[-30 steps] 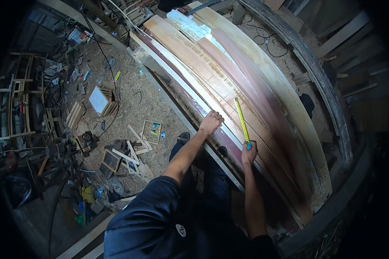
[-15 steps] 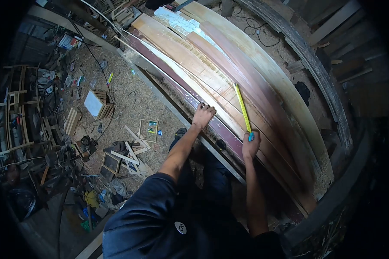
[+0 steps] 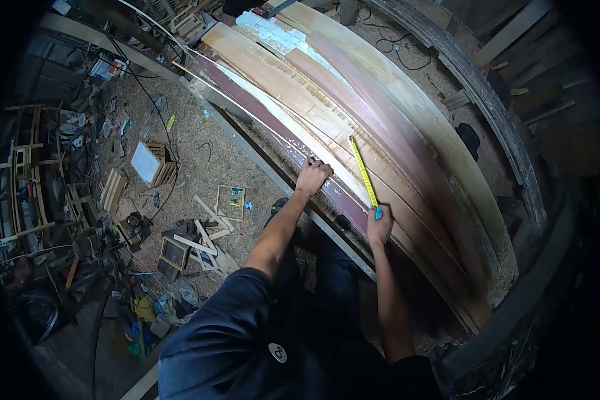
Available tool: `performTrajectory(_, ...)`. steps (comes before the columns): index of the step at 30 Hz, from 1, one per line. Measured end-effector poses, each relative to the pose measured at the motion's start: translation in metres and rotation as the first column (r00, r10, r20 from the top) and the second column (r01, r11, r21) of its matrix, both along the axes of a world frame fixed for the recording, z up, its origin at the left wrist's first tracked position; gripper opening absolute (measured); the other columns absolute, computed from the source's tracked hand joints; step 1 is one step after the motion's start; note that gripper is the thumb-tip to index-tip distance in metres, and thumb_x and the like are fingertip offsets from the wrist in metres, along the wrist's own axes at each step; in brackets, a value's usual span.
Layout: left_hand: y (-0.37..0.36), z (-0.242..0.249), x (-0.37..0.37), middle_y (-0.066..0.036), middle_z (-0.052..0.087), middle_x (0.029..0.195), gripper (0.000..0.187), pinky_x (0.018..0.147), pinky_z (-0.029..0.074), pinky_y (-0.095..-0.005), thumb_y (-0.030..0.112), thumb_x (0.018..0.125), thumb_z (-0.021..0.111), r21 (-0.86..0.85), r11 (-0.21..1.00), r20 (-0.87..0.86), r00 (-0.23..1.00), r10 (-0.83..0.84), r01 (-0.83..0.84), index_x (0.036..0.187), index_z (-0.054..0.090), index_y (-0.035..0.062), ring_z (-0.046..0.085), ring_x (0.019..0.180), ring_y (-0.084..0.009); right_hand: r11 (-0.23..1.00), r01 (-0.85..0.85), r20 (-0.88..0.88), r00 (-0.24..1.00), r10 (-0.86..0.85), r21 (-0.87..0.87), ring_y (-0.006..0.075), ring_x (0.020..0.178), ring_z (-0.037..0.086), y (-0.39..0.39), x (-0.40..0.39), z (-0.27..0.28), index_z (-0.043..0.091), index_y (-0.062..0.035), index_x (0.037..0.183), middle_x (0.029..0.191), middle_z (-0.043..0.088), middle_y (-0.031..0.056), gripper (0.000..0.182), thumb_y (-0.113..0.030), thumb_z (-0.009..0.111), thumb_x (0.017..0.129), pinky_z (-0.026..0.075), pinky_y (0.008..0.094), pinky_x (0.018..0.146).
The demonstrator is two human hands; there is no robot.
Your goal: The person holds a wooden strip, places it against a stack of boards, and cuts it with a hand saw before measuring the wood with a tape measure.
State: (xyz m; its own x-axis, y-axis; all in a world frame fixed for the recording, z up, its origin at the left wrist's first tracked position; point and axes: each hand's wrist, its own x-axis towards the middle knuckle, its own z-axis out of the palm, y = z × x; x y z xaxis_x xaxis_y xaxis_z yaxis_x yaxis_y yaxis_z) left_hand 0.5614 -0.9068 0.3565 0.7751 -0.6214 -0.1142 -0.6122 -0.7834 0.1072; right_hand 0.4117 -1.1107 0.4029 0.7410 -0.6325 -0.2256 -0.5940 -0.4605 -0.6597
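Observation:
Long wooden boards (image 3: 407, 107) lie side by side, tan, reddish and dark maroon. My right hand (image 3: 380, 225) grips a blue tape measure (image 3: 379, 213) over the boards' near part. Its yellow blade (image 3: 363, 171) is pulled out and extends away from me across the planks, ending on a tan board. My left hand (image 3: 314, 176) rests with bent fingers on the edge of a pale narrow board beside the maroon board (image 3: 345, 204). Whether its fingers pinch that edge is hard to make out.
Sawdust covers the floor at left, with a wooden crate (image 3: 155, 164), a small frame (image 3: 231, 202) and scrap sticks (image 3: 203, 243). A metal rail (image 3: 263, 160) runs along the boards' near side. A curved beam (image 3: 477, 87) stands beyond them.
My right hand and the tape measure have shifted slightly left, and the blade's far end has moved left and a little nearer to me. My left hand has stayed in place.

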Motion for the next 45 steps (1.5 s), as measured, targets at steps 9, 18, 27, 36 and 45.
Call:
performTrajectory(9,0.012,-0.003,0.015,0.004,0.064,0.089,0.01,0.087,0.033,-0.0352,0.027,0.081,0.063,-0.413,0.91,-0.197,0.978,-0.066,-0.022,0.087,0.067,0.0197,0.059,0.092,-0.0125,0.995,-0.068,0.025,0.997,0.066,0.067,0.0384,0.078,0.061,0.019,0.016,-0.008,0.057,-0.0045,0.094,0.082,0.062,0.0208,0.026,-0.028,0.057,0.082,0.047,0.0465,0.07)
performTrajectory(18,0.024,-0.007,0.025,0.003,0.064,0.093,0.012,0.087,0.034,-0.0343,0.028,0.082,0.063,-0.423,0.906,-0.244,0.96,-0.134,0.019,0.089,0.068,0.0193,0.057,0.096,-0.0134,0.989,-0.012,0.096,0.995,-0.003,0.15,0.0426,0.083,0.059,0.084,0.042,-0.038,0.057,-0.0027,0.098,0.087,0.062,0.0235,0.028,-0.026,0.057,0.083,0.045,0.049,0.073)
performTrajectory(27,0.068,-0.008,0.061,0.004,0.066,0.102,0.024,0.092,0.035,-0.0342,0.033,0.085,0.059,-0.355,0.935,-0.124,0.992,-0.035,-0.011,0.101,0.07,0.0197,0.055,0.106,-0.0143,0.994,0.051,0.093,0.994,-0.06,0.093,0.0367,0.081,0.06,0.093,0.059,-0.025,0.054,-0.0023,0.096,0.085,0.06,0.0195,0.025,-0.025,0.057,0.085,0.046,0.0431,0.074)
performTrajectory(36,0.119,-0.007,0.103,0.002,0.068,0.103,0.019,0.088,0.035,-0.0342,0.025,0.088,0.059,-0.342,0.93,-0.118,0.988,0.1,-0.135,0.1,0.071,0.017,0.054,0.108,-0.0175,0.999,0.044,0.048,0.998,-0.044,-0.013,0.0383,0.087,0.061,0.094,0.06,-0.04,0.055,-0.0059,0.104,0.094,0.062,0.0194,0.028,-0.028,0.057,0.086,0.047,0.0446,0.074)
performTrajectory(45,0.119,-0.012,0.109,-0.008,0.067,0.096,0.016,0.091,0.046,-0.0374,0.019,0.086,0.06,-0.436,0.892,-0.181,0.983,0.041,-0.117,0.092,0.069,0.0077,0.059,0.098,-0.0265,0.997,0.037,-0.064,0.997,-0.042,-0.071,0.0412,0.089,0.061,0.095,0.061,-0.03,0.055,-0.0074,0.108,0.096,0.063,0.0206,0.034,-0.034,0.056,0.087,0.047,0.0481,0.073)
